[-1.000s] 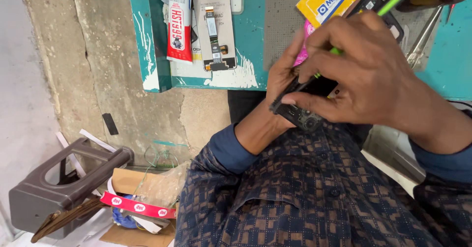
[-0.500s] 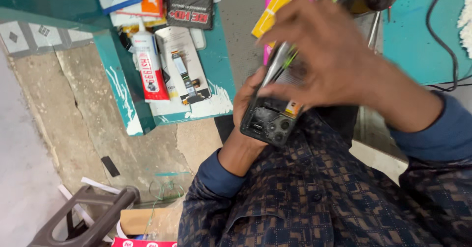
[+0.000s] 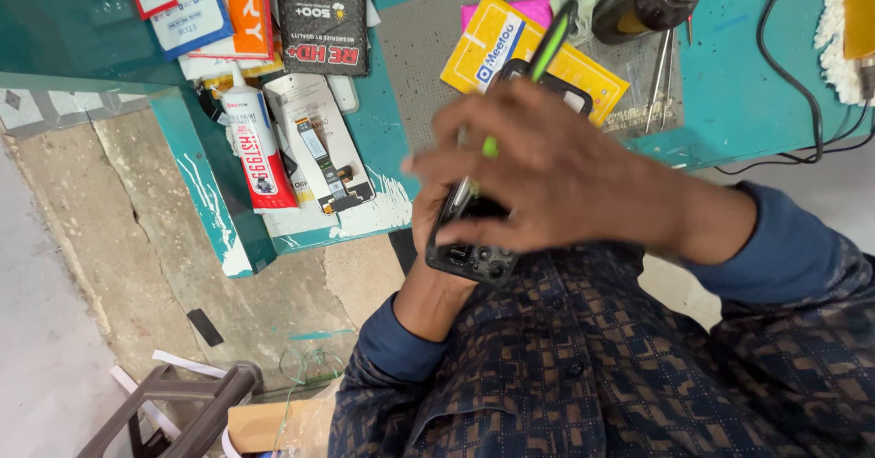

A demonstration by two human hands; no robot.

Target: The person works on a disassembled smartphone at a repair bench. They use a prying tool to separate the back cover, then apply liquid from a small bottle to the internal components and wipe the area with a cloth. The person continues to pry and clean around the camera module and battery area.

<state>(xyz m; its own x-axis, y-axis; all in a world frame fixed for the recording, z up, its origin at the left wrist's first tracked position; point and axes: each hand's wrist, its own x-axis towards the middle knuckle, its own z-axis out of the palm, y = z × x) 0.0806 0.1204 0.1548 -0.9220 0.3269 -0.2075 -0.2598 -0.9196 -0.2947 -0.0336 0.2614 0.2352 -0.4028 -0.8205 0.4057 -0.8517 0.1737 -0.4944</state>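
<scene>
I saw the left hand (image 3: 436,230) cupping a black phone (image 3: 474,259) from beneath, just off the teal bench (image 3: 729,93) edge. The right hand (image 3: 556,175), fingers closed, pinched a green-handled tool (image 3: 538,66) over it. White glue tube (image 3: 251,139) lay well left.

The teal bench (image 3: 729,84) carries a grey mat (image 3: 428,48) above the hands. On the mat lie a yellow packet (image 3: 510,43), tweezers (image 3: 661,66) and a dark bottle (image 3: 652,2). Left of the hands lie a glue tube (image 3: 251,139), a white card (image 3: 319,144) and several packets (image 3: 319,11). A black cable (image 3: 793,84) runs right of them.
</scene>
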